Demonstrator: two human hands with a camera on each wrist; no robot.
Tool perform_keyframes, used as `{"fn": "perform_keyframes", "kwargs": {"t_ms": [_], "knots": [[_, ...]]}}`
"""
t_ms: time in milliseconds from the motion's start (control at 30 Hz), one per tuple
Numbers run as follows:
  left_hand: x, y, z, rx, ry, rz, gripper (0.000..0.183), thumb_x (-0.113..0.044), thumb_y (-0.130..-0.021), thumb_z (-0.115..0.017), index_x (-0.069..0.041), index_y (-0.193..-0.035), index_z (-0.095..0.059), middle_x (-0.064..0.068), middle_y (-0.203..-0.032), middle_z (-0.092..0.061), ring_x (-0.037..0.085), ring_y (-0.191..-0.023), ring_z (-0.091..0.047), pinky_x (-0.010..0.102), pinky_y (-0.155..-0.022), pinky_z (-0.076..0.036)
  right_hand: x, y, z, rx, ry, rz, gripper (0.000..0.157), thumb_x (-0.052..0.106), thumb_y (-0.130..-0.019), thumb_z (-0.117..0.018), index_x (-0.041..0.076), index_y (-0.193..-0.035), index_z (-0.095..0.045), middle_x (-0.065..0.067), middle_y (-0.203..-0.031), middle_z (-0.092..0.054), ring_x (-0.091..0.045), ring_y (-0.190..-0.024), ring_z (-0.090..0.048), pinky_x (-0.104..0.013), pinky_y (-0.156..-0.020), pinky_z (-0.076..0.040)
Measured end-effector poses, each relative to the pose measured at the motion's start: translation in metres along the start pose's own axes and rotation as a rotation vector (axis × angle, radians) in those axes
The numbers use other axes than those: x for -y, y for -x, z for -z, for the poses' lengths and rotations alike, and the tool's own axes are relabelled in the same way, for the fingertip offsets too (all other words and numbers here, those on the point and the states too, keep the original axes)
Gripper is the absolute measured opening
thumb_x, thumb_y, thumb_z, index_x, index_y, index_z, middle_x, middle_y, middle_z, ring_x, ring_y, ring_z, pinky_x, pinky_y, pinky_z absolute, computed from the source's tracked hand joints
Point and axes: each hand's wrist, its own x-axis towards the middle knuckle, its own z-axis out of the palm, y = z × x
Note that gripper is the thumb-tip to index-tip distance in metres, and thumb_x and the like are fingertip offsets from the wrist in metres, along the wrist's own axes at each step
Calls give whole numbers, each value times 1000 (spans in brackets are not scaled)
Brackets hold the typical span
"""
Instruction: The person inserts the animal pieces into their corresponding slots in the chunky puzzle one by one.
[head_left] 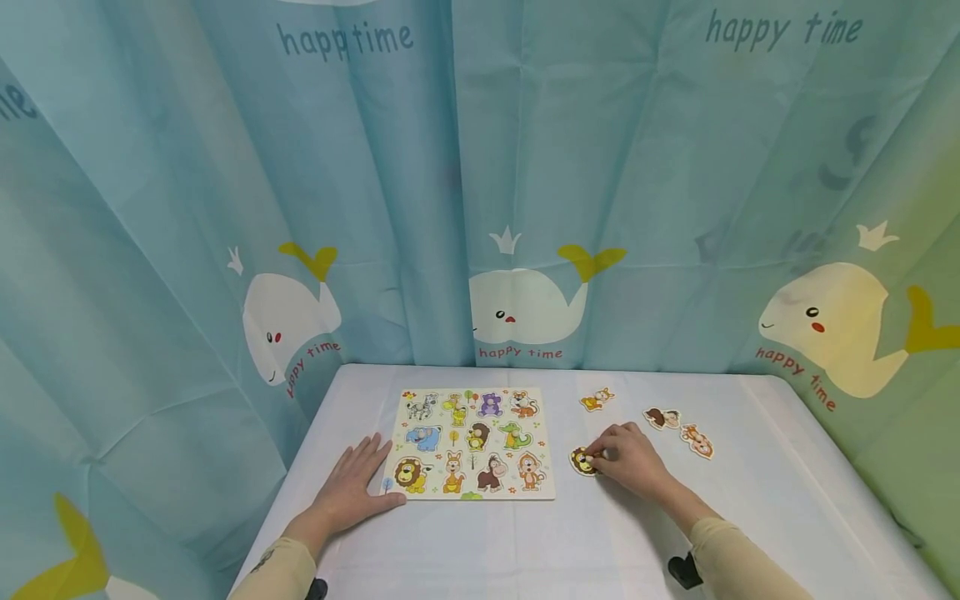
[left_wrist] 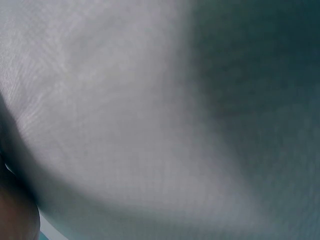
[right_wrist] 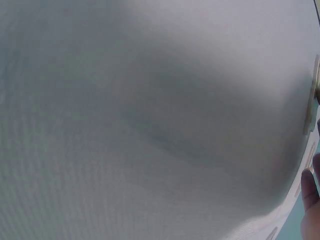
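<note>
A cream puzzle board [head_left: 543,442] with rows of colourful cartoon animals lies flat on the table. At its lower left corner my left hand [head_left: 358,485] rests palm down, fingers spread, with the thumb by the front edge. Just right of the board, my right hand [head_left: 630,458] pinches a lion puzzle piece [head_left: 581,461] at its right side. The piece is at the tabletop; I cannot tell whether it touches. In the right wrist view only some fingers [right_wrist: 309,187] show at the right edge. The left wrist view has mostly blurred cloth, with a bit of skin at the lower left.
Behind the right hand lies a kangaroo piece [head_left: 597,400]. Farther right are a brown ape piece [head_left: 663,418] and a monkey piece [head_left: 697,442], close together. A white cloth covers the table [head_left: 465,550]. Blue whale-print curtains [head_left: 405,208] hang behind and beside it.
</note>
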Motion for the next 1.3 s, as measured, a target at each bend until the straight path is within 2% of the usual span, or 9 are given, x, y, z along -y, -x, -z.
{"fn": "perform_keyframes", "kwargs": {"t_ms": [367, 733, 1100, 1300], "knots": [[1, 0, -1, 3, 3, 0, 108, -72, -80, -70, -10, -161, -34, 15, -168, -24, 37, -155, -15, 55, -126, -9, -1, 1, 1, -10, -2, 33, 8, 24, -86, -84, 29, -86, -78, 13, -92, -62, -19, -97, -51, -41, -80, -45], [1, 0, -1, -5, -8, -9, 108, -72, -80, -70, -9, -160, -35, 16, -168, -24, 37, -155, -15, 55, -126, -10, 2, 0, -1, -11, 18, -19, 11, 26, -84, -87, 26, -82, -76, 12, -90, -61, -21, -99, -52, -43, -82, -46], [1, 0, -1, -12, -5, -21, 107, -71, -80, -71, -8, -160, -35, 17, -167, -24, 37, -155, -16, 55, -126, -9, 3, 3, -7, -72, 20, -26, 13, 25, -81, -88, 25, -78, -76, 13, -85, -61, -21, -97, -53, -44, -83, -46], [3, -1, -2, -10, -9, -18, 108, -72, -80, -70, -8, -160, -35, 16, -167, -24, 37, -155, -16, 55, -126, -9, 10, 5, -7, -82, 27, -56, 12, 23, -82, -88, 23, -77, -76, 9, -85, -62, -24, -97, -54, -45, -83, -47]]}}
